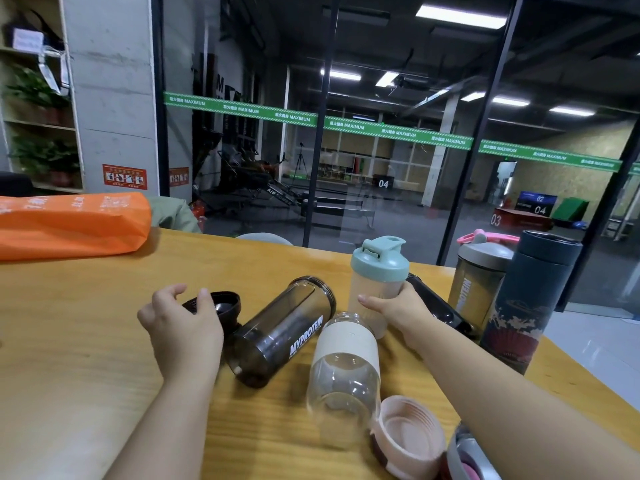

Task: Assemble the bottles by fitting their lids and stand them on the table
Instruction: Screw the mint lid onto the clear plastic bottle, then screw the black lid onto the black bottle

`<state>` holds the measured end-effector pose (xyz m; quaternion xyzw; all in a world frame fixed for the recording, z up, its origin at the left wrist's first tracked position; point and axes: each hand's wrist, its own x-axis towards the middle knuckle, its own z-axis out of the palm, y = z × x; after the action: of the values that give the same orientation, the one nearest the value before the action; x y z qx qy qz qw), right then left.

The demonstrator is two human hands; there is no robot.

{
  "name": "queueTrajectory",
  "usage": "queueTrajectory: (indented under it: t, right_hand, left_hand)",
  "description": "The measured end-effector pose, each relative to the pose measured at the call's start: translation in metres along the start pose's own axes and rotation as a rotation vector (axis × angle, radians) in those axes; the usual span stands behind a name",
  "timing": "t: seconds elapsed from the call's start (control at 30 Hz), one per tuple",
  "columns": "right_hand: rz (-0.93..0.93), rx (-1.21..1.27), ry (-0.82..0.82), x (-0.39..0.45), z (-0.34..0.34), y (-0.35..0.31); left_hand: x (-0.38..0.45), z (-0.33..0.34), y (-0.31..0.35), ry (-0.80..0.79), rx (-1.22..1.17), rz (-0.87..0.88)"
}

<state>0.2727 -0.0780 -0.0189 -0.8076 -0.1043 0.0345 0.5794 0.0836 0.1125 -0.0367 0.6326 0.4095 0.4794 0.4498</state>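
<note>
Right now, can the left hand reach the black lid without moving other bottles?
Probably yes. The left hand is already at the black lid, fingers curled over it, and nothing lies between them; the dark MYPROTEIN bottle lies beside it.

Wooden tabletop [86,323] carries: orange bag [69,221], black lid [221,304], smoky bottle [280,332] lying, clear bottle [344,379] lying, pink lid [408,434], dark flask [530,299] upright.

The 2 forearms were bare, with no sleeve, watch or ring on the left hand [180,327] or right hand [398,306].
</note>
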Motion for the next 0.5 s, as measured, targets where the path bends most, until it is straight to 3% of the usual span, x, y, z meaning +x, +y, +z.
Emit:
queueTrajectory:
  t: [0.2,0.5]
  right_hand:
    - [0.031,-0.096,-0.052,-0.003,-0.021,-0.001]
    - [-0.031,-0.199,0.045,-0.021,-0.057,-0.003]
  left_hand:
    - [0.003,0.006,-0.011,-0.113,0.079,-0.161]
    - [0.008,0.014,-0.019,-0.17,0.099,-0.256]
